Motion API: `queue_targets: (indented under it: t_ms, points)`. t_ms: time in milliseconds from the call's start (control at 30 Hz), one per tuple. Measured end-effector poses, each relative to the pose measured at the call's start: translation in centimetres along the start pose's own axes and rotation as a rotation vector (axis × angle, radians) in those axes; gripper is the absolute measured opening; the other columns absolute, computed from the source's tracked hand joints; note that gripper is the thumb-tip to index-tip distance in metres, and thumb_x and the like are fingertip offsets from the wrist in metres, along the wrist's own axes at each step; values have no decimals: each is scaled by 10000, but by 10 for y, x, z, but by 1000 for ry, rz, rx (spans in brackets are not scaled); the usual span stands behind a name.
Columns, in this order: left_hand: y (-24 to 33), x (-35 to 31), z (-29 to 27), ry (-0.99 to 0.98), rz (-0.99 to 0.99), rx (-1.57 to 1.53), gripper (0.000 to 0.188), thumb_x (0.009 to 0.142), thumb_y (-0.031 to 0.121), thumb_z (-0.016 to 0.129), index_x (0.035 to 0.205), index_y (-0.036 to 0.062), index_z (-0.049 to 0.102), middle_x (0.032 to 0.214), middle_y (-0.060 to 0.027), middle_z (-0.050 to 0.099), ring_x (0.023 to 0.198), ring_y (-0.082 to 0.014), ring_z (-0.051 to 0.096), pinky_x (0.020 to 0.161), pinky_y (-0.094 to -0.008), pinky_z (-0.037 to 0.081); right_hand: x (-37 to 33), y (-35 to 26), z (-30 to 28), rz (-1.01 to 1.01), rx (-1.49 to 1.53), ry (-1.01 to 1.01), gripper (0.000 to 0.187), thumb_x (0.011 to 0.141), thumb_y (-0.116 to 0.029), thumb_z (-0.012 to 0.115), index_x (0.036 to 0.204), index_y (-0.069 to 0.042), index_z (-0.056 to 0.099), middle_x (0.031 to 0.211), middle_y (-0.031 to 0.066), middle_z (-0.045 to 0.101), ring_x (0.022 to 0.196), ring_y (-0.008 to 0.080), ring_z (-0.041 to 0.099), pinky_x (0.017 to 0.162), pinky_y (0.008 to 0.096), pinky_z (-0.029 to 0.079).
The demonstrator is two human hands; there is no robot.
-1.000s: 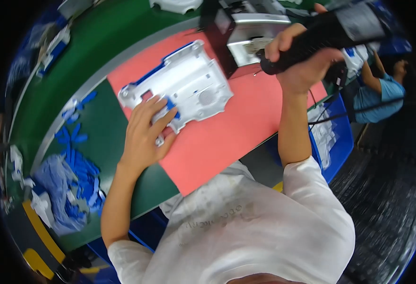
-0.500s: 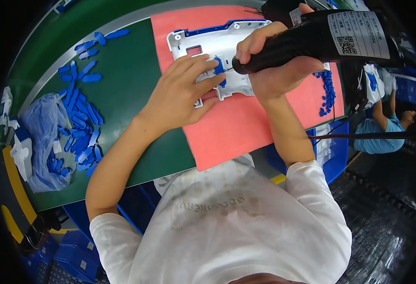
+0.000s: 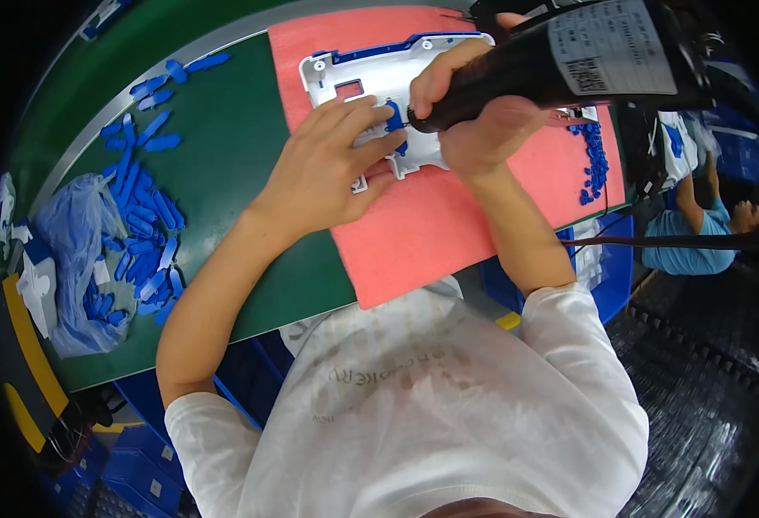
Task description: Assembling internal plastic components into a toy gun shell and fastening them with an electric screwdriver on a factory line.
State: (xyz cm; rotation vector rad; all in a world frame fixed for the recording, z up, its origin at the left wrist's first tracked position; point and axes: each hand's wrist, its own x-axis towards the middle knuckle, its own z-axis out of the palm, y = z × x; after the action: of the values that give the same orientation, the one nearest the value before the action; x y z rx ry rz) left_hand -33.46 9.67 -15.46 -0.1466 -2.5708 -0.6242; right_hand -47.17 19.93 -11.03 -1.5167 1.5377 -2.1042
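A white plastic housing [image 3: 388,72] with a blue edge strip lies on a pink mat [image 3: 431,233]. My left hand [image 3: 319,164] holds it down by its near left part, fingers over the top and thumb low at the rim. Its fingertips rest against a small blue plastic piece [image 3: 395,116] set in the housing. Wrapped in my right hand [image 3: 483,142] is a black electric screwdriver [image 3: 518,76] with a white label, lying tilted. Its tip end points at the blue piece; the exact contact is hidden by the tool's nose and my fingers.
Elongated blue plastic pieces [image 3: 142,207] lie loose on the green table at left, beside a clear plastic bag [image 3: 69,229]. Several tiny blue parts [image 3: 595,160] sit on the mat's right side. A dark cable [image 3: 656,242] crosses at right, near another person [image 3: 690,229].
The screwdriver and my right hand have shifted slightly left, and the tool has rolled a little. My left hand stays on the housing. The whole view has moved slightly.
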Motion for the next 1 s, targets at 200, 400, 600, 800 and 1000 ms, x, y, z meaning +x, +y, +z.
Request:
queue_targets:
  t_ms: [200,400,600,800,1000]
  points:
    - [5,5,0,-40,-61,-5,379,685,166,723,1052,76,689,1216,-124,575,1170,-326,528,1004,-452,413,-16,32,-7,-103,153,80,528,779,-346,757,1059,15,491,822,44,586,681,138,544,553,282,446]
    - [12,12,-2,-90,-78,-32,418,660,120,741,1068,54,679,1203,-151,571,1154,-352,535,987,-442,424,-13,18,-9,-28,305,181,674,741,-363,805,1188,14,470,747,5,564,622,79,498,546,234,431]
    - [11,7,-4,-34,-14,-6,461,644,85,743,1100,71,672,1231,-145,568,1168,-349,534,993,-457,415,18,-41,-152,-373,138,256,931,706,-919,193,818,-66,548,617,68,544,470,189,522,471,337,448]
    - [7,9,1,-41,13,35,470,636,76,731,1103,79,674,1255,-129,571,1197,-342,524,1001,-476,406,31,-38,-173,-343,50,564,705,886,-684,386,1086,-10,448,612,61,531,469,177,529,455,306,450]
    - [11,13,2,-36,-2,31,474,632,68,711,1104,74,676,1246,-129,578,1198,-336,526,1004,-473,406,32,-23,-167,-334,-134,523,750,886,-537,579,1353,4,351,606,41,503,467,129,505,420,249,400]
